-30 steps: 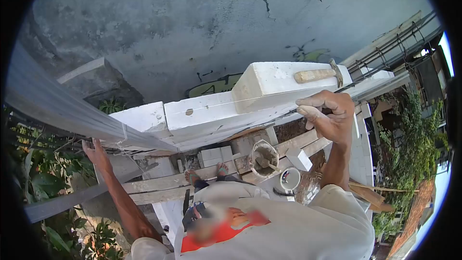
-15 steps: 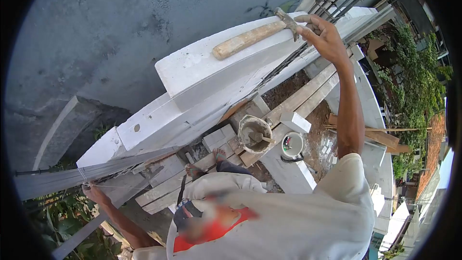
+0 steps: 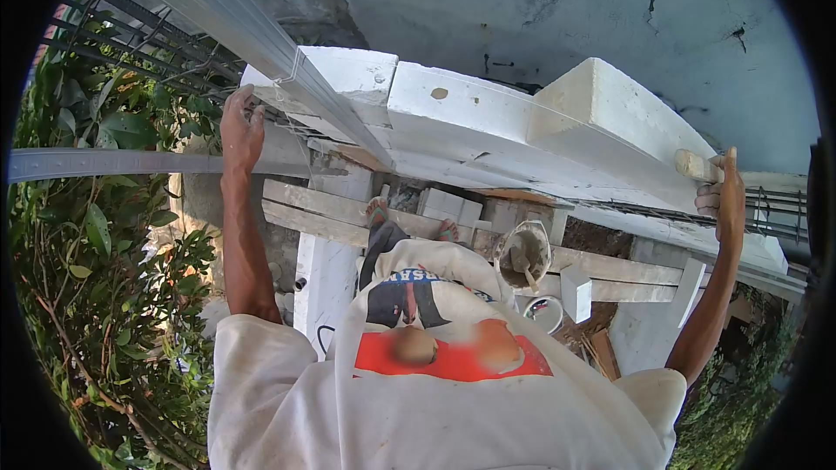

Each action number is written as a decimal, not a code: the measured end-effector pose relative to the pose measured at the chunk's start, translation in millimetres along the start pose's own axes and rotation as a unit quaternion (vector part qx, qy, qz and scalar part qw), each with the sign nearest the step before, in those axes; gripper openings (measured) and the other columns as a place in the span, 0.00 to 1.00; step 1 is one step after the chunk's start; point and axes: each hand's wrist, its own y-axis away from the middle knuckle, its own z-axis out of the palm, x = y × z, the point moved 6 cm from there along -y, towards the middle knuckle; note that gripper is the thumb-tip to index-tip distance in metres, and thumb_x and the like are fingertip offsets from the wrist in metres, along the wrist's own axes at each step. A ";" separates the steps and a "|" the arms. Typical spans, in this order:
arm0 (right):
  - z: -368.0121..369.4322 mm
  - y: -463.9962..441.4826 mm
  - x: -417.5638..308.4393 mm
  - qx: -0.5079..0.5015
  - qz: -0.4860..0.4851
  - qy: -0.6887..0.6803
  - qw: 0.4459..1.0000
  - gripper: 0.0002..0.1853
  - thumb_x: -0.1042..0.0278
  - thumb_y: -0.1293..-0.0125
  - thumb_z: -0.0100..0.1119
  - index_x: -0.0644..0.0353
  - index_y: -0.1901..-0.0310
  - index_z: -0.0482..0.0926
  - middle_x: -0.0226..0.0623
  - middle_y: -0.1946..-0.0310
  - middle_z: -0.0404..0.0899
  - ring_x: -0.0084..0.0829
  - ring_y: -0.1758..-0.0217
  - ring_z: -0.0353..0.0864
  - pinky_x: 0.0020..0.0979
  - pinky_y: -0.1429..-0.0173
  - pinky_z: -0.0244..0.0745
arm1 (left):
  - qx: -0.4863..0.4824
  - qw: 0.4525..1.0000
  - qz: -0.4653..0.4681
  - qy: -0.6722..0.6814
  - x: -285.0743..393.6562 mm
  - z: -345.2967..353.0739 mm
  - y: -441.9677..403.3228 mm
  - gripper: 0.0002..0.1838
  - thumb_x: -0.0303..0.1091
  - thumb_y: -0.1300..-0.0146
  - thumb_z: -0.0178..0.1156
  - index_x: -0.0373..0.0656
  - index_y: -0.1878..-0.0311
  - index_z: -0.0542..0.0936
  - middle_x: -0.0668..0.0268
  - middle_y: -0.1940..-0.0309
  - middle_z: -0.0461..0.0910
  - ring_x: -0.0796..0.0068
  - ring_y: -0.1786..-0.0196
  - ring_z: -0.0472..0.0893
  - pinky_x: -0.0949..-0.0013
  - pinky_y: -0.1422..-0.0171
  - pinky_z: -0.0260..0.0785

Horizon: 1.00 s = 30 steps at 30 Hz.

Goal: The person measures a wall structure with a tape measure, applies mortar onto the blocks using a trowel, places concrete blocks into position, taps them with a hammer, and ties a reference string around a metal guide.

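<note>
My left hand (image 3: 242,132) is raised beside the left end of a wall of white blocks (image 3: 461,109), next to a long metal profile (image 3: 300,65). Its fingers are curled in, and what they hold, if anything, is too small to make out. A thin string (image 3: 501,87) passes the profile and runs along the blocks. At the far right, my right hand (image 3: 730,196) is closed around a hammer, whose pale wooden handle (image 3: 697,165) pokes out to the left over a raised white block (image 3: 640,109). The hammer's head is hidden.
Steel rebar (image 3: 148,43) sticks out at upper left, with more beyond my right hand. Wooden planks (image 3: 610,265) lie below the wall near my feet. A mortar bucket (image 3: 525,252) with a trowel and a white pail (image 3: 543,313) stand there. Leafy plants (image 3: 113,296) fill the left.
The view has swung toward the wall's left end. My right hand, earlier with its fingers at the hammer's head, now closes around the hammer. My left hand stays by the profile.
</note>
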 end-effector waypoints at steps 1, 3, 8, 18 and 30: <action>-2.5 5.5 3.2 0.005 -0.001 0.003 1.000 0.42 0.22 0.25 0.48 0.59 0.38 0.80 0.35 0.76 0.78 0.24 0.80 0.79 0.26 0.76 0.75 | -0.019 0.998 0.048 -0.041 4.3 0.6 -7.0 0.30 0.22 0.35 0.68 0.33 0.29 0.74 0.50 0.32 0.77 0.48 0.30 0.78 0.54 0.25 0.71; -17.5 22.4 18.9 0.091 0.054 -0.083 0.991 0.34 0.31 0.22 0.54 0.59 0.39 0.81 0.32 0.72 0.78 0.23 0.75 0.80 0.24 0.71 0.77 | -0.055 0.996 0.067 -0.036 11.3 2.0 -19.7 0.34 0.22 0.38 0.71 0.35 0.28 0.73 0.49 0.30 0.75 0.47 0.27 0.75 0.52 0.23 0.69; -32.5 74.8 50.4 0.093 -0.034 -0.219 0.971 0.27 0.64 0.24 0.63 0.63 0.28 0.74 0.30 0.66 0.81 0.19 0.66 0.81 0.23 0.63 0.79 | -0.179 0.964 0.145 -0.133 23.6 20.4 -54.4 0.44 0.25 0.48 0.78 0.42 0.25 0.71 0.52 0.26 0.70 0.47 0.21 0.67 0.47 0.17 0.60; 126.1 286.4 -28.2 0.076 -0.170 -0.372 0.909 0.35 0.63 0.22 0.58 0.71 0.21 0.60 0.37 0.69 0.80 0.23 0.81 0.74 0.26 0.73 0.74 | -0.341 0.863 0.371 -0.020 30.4 115.8 -94.7 0.75 0.43 0.66 0.87 0.46 0.13 0.52 0.51 0.17 0.61 0.43 0.17 0.63 0.47 0.13 0.58; 371.1 284.3 -50.5 -0.133 -0.171 -0.058 0.974 0.35 0.68 0.23 0.63 0.55 0.17 0.64 0.50 0.32 0.81 0.44 0.36 0.85 0.39 0.34 0.80 | -0.305 0.865 0.399 0.003 41.4 117.4 -86.9 0.66 0.35 0.65 0.87 0.46 0.18 0.63 0.53 0.26 0.71 0.48 0.26 0.72 0.52 0.20 0.66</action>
